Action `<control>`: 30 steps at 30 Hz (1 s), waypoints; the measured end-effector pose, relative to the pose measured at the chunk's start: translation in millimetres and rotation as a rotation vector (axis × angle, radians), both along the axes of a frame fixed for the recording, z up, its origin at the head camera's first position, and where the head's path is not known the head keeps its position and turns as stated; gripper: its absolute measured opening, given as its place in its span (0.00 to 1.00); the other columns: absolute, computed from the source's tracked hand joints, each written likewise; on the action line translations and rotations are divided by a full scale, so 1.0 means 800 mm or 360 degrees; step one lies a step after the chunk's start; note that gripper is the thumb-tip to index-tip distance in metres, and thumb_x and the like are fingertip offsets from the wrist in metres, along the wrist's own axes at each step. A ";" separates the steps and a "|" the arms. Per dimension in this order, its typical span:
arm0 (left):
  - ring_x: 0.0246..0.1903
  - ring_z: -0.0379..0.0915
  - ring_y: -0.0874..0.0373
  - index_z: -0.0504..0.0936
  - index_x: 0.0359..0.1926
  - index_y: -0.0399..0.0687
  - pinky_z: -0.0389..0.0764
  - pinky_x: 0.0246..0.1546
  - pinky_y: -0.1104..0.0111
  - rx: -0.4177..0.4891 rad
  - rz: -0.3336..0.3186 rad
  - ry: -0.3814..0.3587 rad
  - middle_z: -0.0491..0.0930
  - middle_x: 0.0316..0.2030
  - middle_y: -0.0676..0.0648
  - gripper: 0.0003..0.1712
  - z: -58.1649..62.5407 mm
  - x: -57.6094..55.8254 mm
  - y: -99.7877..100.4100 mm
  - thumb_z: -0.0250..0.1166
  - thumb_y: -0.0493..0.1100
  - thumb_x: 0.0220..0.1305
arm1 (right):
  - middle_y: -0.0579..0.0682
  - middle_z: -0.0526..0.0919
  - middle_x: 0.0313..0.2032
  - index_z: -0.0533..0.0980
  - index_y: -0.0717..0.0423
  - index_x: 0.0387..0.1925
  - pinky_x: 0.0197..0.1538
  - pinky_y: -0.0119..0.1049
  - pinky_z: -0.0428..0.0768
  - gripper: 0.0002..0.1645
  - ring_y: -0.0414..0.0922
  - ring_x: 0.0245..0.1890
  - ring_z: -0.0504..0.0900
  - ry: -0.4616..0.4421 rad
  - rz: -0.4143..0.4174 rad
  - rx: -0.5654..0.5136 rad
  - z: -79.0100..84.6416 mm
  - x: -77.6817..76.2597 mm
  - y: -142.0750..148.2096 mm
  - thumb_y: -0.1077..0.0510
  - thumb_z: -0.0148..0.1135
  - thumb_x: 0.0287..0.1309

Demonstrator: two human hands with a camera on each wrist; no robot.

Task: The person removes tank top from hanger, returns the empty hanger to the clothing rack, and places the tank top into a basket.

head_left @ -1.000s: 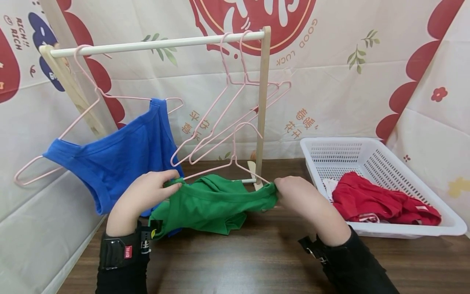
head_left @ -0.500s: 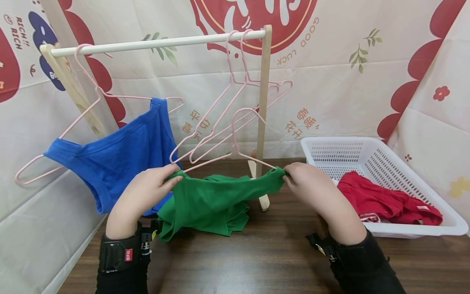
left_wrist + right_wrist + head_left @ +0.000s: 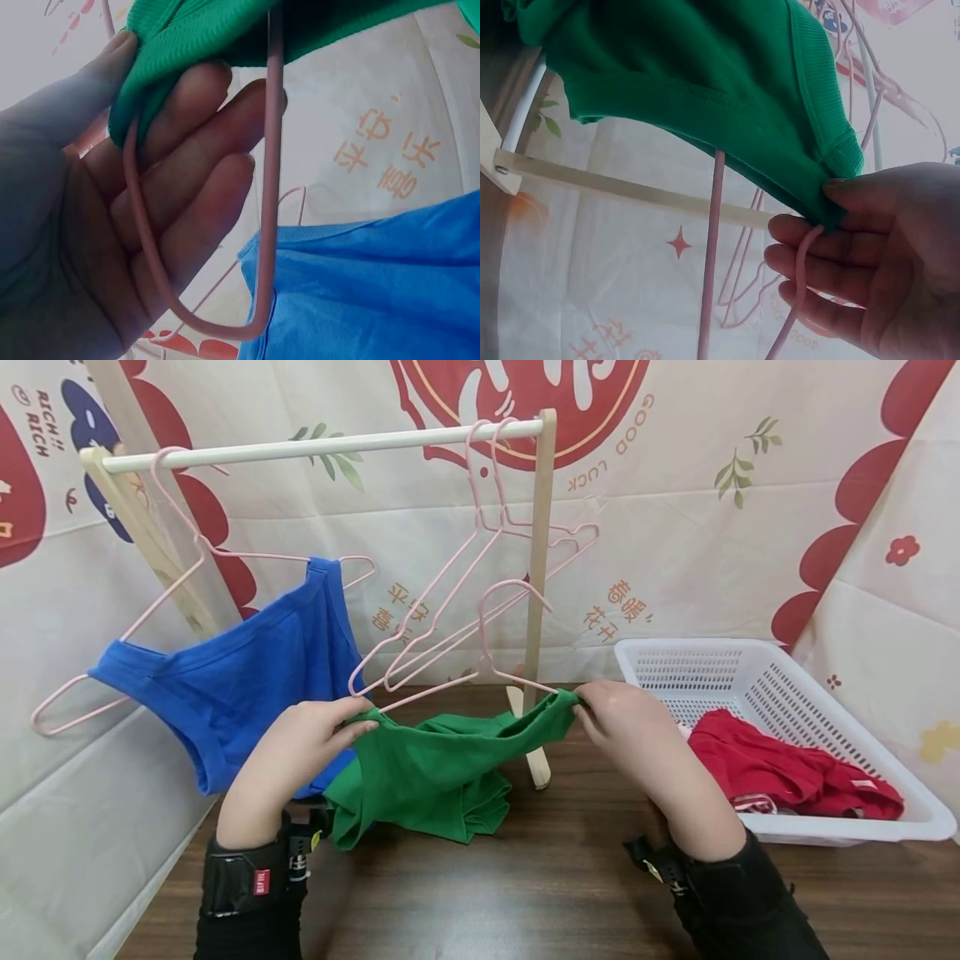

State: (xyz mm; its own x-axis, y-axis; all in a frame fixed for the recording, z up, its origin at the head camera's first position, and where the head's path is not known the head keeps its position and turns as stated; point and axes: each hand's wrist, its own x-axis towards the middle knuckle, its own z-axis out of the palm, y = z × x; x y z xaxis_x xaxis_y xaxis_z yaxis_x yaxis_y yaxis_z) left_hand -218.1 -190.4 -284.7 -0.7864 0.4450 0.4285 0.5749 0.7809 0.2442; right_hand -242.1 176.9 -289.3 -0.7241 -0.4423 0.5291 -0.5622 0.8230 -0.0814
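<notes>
A green tank top (image 3: pixel 420 768) with ribbed edges sits on a pink hanger (image 3: pixel 487 664), whose hook sticks up between my hands. My left hand (image 3: pixel 296 743) pinches one shoulder strap; in the left wrist view the hanger's rounded end (image 3: pixel 271 165) pokes out past the cloth in front of my fingers. At the other strap, my right hand (image 3: pixel 630 731) pinches the cloth (image 3: pixel 836 199) between thumb and fingers, with the hanger's other end coming out beside them. The lower part of the top droops in folds over the table. A blue tank top (image 3: pixel 247 685) hangs behind my left hand.
The rack's white rail (image 3: pixel 322 446) carries the blue top's hanger at left and two bare pink hangers (image 3: pixel 496 460) at right. At right stands a white basket (image 3: pixel 750 647) with red clothing (image 3: pixel 795 760) inside. A wooden rack post (image 3: pixel 540 527) rises behind the green top.
My right hand has moved up and to the right, drawing the green strap outward. The hanger's hook has risen and swung slightly right. My left hand has risen slightly.
</notes>
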 end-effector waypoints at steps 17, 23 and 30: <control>0.21 0.66 0.67 0.77 0.38 0.60 0.73 0.24 0.68 -0.0136 -0.0066 0.0054 0.77 0.26 0.59 0.07 -0.012 -0.007 0.035 0.61 0.50 0.58 | 0.49 0.79 0.29 0.73 0.56 0.35 0.39 0.47 0.77 0.05 0.47 0.34 0.76 0.0171 0.0215 -0.0186 -0.008 0.007 -0.023 0.59 0.56 0.56; 0.25 0.68 0.68 0.77 0.40 0.60 0.75 0.28 0.67 -0.0122 -0.0089 0.0008 0.78 0.29 0.59 0.08 -0.010 -0.005 0.039 0.60 0.51 0.58 | 0.48 0.78 0.30 0.73 0.54 0.35 0.40 0.48 0.75 0.05 0.46 0.34 0.75 0.0130 0.0192 -0.0245 -0.006 0.003 -0.016 0.58 0.55 0.58; 0.27 0.68 0.68 0.77 0.41 0.61 0.75 0.29 0.66 -0.0091 -0.0068 -0.0072 0.78 0.31 0.60 0.10 -0.010 -0.006 0.034 0.60 0.51 0.58 | 0.49 0.76 0.31 0.73 0.55 0.37 0.34 0.46 0.75 0.05 0.44 0.31 0.72 0.0056 0.0189 -0.0391 0.000 0.000 0.000 0.61 0.55 0.58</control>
State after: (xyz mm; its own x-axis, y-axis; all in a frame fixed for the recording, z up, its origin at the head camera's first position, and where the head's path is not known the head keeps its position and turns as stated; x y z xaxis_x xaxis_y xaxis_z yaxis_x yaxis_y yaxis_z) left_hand -223.1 -163.1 -293.1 -0.7840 0.5015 0.3659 0.5976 0.7692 0.2263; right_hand -241.9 176.6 -289.3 -0.6542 -0.3784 0.6549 -0.6595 0.7092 -0.2490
